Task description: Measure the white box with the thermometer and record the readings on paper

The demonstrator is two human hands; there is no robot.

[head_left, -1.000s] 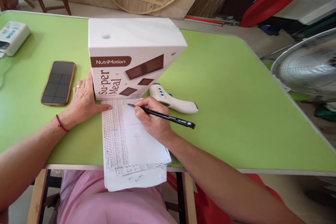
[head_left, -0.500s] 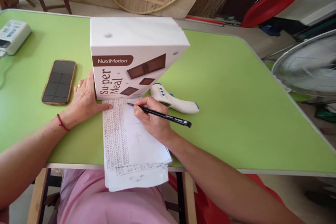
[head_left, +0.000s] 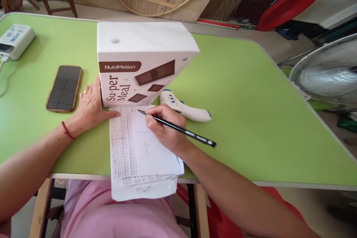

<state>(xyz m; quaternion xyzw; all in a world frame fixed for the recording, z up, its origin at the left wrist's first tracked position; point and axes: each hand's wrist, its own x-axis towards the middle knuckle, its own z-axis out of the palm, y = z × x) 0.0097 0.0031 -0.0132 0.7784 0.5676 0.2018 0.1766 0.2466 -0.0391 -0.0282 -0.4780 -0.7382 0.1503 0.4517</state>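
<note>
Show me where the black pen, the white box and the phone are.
Black pen [head_left: 181, 129]: head view, on the middle of its barrel.
White box [head_left: 139, 76]: head view, on its printed front.
Phone [head_left: 63, 88]: head view, on its dark screen.

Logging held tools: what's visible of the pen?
The pen is slim, black and plastic-looking, with pale lettering and a round white mark near its rear end; the pointed tip is uncovered. The right hand grips it close to the tip. It slants, tip over the far part of the top sheet, rear end out to the right. Whether the tip touches paper, I can't tell.
</note>
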